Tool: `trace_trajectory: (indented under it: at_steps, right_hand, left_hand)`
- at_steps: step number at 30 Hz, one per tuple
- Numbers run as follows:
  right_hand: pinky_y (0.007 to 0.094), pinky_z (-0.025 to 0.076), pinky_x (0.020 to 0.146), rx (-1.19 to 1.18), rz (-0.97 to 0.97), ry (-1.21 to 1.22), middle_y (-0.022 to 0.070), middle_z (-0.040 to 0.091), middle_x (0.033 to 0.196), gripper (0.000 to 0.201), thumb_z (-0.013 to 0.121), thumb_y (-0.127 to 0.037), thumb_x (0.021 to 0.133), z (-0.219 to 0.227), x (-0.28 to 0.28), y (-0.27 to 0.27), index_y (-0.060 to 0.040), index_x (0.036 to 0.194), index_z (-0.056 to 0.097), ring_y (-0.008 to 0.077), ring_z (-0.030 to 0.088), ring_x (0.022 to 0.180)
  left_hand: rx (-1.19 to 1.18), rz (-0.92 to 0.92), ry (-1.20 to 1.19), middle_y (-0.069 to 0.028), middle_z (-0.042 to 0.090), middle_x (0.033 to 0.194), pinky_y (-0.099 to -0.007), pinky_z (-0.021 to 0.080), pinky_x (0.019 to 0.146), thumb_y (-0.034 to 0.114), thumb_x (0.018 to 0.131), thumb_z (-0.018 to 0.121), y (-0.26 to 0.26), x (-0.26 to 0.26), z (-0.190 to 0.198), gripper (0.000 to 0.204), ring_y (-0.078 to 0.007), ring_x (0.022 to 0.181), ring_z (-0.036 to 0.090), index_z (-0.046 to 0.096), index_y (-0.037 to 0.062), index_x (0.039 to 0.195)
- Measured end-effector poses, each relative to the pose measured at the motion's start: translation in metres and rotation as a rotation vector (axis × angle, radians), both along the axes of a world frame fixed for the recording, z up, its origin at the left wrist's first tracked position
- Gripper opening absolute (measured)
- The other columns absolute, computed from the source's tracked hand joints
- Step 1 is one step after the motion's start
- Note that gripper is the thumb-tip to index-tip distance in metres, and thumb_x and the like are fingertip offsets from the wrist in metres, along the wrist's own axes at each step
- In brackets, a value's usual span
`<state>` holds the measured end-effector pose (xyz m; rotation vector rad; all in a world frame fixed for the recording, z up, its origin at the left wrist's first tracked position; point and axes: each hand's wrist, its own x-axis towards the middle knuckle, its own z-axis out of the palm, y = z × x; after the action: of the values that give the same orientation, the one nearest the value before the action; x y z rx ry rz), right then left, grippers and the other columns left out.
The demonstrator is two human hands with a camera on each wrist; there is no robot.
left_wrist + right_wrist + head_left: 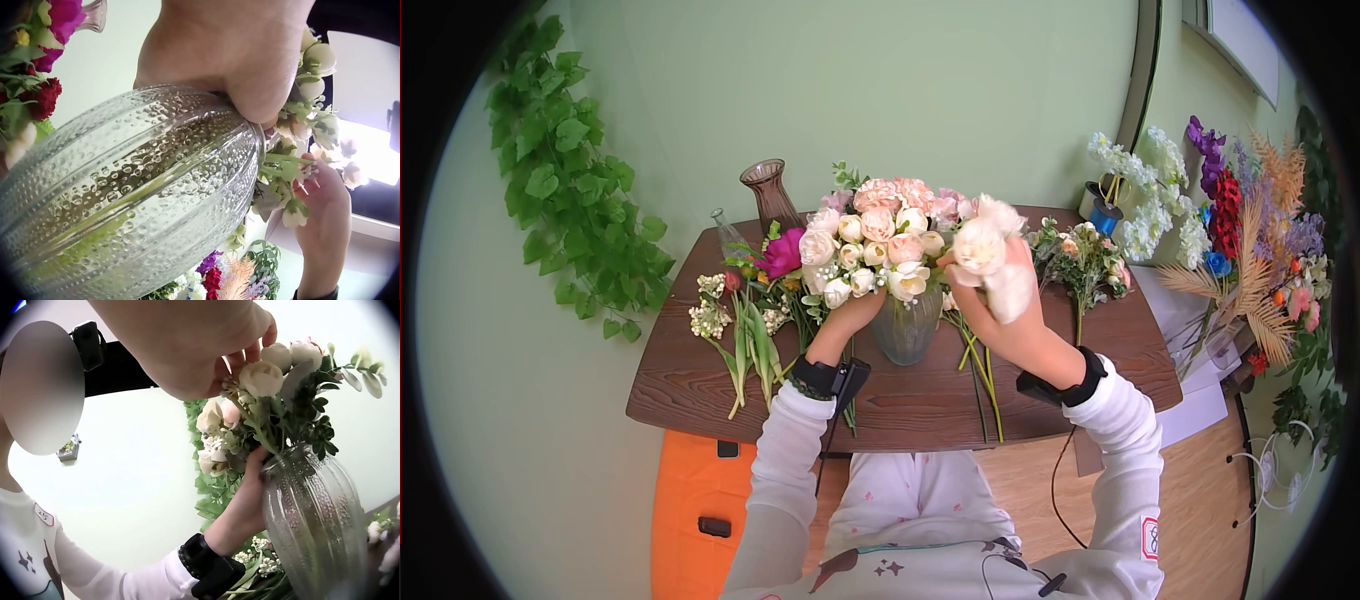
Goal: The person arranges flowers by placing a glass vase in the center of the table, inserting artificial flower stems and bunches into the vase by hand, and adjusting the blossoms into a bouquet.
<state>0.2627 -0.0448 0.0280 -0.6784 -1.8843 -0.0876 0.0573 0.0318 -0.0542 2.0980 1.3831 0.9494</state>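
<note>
Set out on the brown wooden table (pixel 880 418): a ribbed glass vase (pixel 905 335) of flowers near the middle, a brown vase (pixel 772 197) and a clear bottle (pixel 726 232) at the back left. Strewn along the left with white berries (pixel 710 321), leafy stems (pixel 752 340) and a magenta flower (pixel 781 254), right of the middle with thin stems (pixel 988 392), farther right with a pale-flowered bunch (pixel 1084 262).
</note>
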Motion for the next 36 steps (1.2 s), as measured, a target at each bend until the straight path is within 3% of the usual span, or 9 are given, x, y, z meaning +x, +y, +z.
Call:
trace_trajectory:
  at_steps: [2, 3, 16, 18, 21, 24, 27, 29, 36]
  right_hand:
    - [0.0375, 0.038, 0.079, 0.111, -0.129, -0.095, 0.0135, 0.054, 0.102, 0.021, 0.060, -0.008, 0.077, 0.000, -0.002, -0.003, -0.0029, 0.097, 0.058, 0.0299, 0.049, 0.091]
    - [0.0408, 0.034, 0.084, 0.013, -0.126, -0.095, 0.0139, 0.051, 0.106, 0.027, 0.062, -0.009, 0.073, -0.003, -0.001, -0.002, -0.0035, 0.099, 0.058, 0.0318, 0.044, 0.097]
    - [0.0407, 0.029, 0.086, 0.032, -0.410, -0.082, 0.0115, 0.051, 0.104, 0.040, 0.069, -0.016, 0.068, -0.017, -0.014, 0.014, -0.0047, 0.104, 0.055, 0.0310, 0.038, 0.099]
    - [0.0440, 0.028, 0.088, -0.046, -0.383, 0.010, 0.0126, 0.047, 0.110, 0.030, 0.065, -0.011, 0.063, -0.019, -0.016, 0.018, -0.0053, 0.092, 0.062, 0.0344, 0.037, 0.101]
    - [0.0398, 0.027, 0.090, -0.070, -0.363, 0.102, 0.0067, 0.052, 0.109, 0.035, 0.071, -0.020, 0.071, -0.021, -0.018, 0.017, -0.0065, 0.102, 0.059, 0.0290, 0.037, 0.103]
    - [0.0395, 0.025, 0.092, -0.041, -0.323, 0.098, 0.0065, 0.051, 0.115, 0.031, 0.070, -0.020, 0.074, -0.029, -0.014, 0.024, -0.0054, 0.100, 0.061, 0.0289, 0.035, 0.106]
    - [0.0424, 0.023, 0.093, -0.067, -0.242, 0.202, 0.0100, 0.047, 0.119, 0.025, 0.070, -0.018, 0.067, -0.029, -0.016, 0.027, -0.0076, 0.090, 0.066, 0.0315, 0.035, 0.106]
    - [0.0428, 0.022, 0.093, -0.061, -0.293, 0.149, 0.0097, 0.047, 0.120, 0.022, 0.070, -0.018, 0.067, -0.030, -0.017, 0.028, -0.0078, 0.087, 0.067, 0.0316, 0.034, 0.107]
    - [0.0449, 0.019, 0.095, -0.008, -0.348, 0.032, 0.0085, 0.046, 0.124, 0.013, 0.069, -0.016, 0.066, -0.028, -0.018, 0.030, -0.0064, 0.075, 0.069, 0.0326, 0.032, 0.110]
  left_hand:
    - [-0.010, -0.013, -0.048, -0.0107, 0.044, 0.131, -0.0338, 0.033, 0.098, 0.026, 0.090, 0.049, -0.001, 0.000, 0.000, 0.043, -0.0228, 0.120, 0.041, 0.042, 0.0058, 0.127]
    - [-0.011, -0.013, -0.048, -0.0107, 0.044, 0.131, -0.0338, 0.033, 0.098, 0.026, 0.090, 0.049, 0.000, 0.000, -0.001, 0.043, -0.0228, 0.120, 0.041, 0.042, 0.0058, 0.127]
    - [0.065, 0.000, -0.037, -0.0104, 0.048, 0.126, -0.0342, 0.037, 0.095, 0.023, 0.088, 0.052, 0.014, -0.004, -0.020, 0.039, -0.0225, 0.116, 0.045, 0.046, 0.0056, 0.123]
    - [0.048, 0.002, -0.025, -0.0105, 0.049, 0.125, -0.0343, 0.037, 0.095, 0.023, 0.088, 0.052, 0.013, -0.004, -0.020, 0.039, -0.0226, 0.115, 0.045, 0.046, 0.0055, 0.123]
    - [0.033, 0.015, -0.048, -0.0107, 0.050, 0.124, -0.0347, 0.038, 0.094, 0.022, 0.089, 0.050, 0.004, -0.001, -0.011, 0.037, -0.0230, 0.114, 0.046, 0.047, 0.0052, 0.122]
    - [-0.007, 0.043, -0.081, -0.0112, 0.050, 0.123, -0.0352, 0.038, 0.094, 0.021, 0.090, 0.048, -0.007, 0.004, 0.000, 0.036, -0.0234, 0.114, 0.046, 0.047, 0.0048, 0.122]
    - [-0.013, 0.087, -0.063, -0.0115, 0.051, 0.123, -0.0352, 0.038, 0.094, 0.020, 0.090, 0.047, -0.010, 0.005, 0.000, 0.035, -0.0236, 0.114, 0.046, 0.048, 0.0044, 0.121]
    - [0.086, 0.086, -0.030, -0.0112, 0.051, 0.122, -0.0351, 0.038, 0.094, 0.020, 0.090, 0.047, -0.009, 0.005, -0.002, 0.035, -0.0232, 0.113, 0.047, 0.048, 0.0043, 0.121]
    - [0.011, 0.002, -0.184, -0.0104, 0.051, 0.122, -0.0345, 0.038, 0.094, 0.020, 0.090, 0.048, -0.011, 0.006, 0.003, 0.035, -0.0222, 0.113, 0.047, 0.048, 0.0047, 0.121]
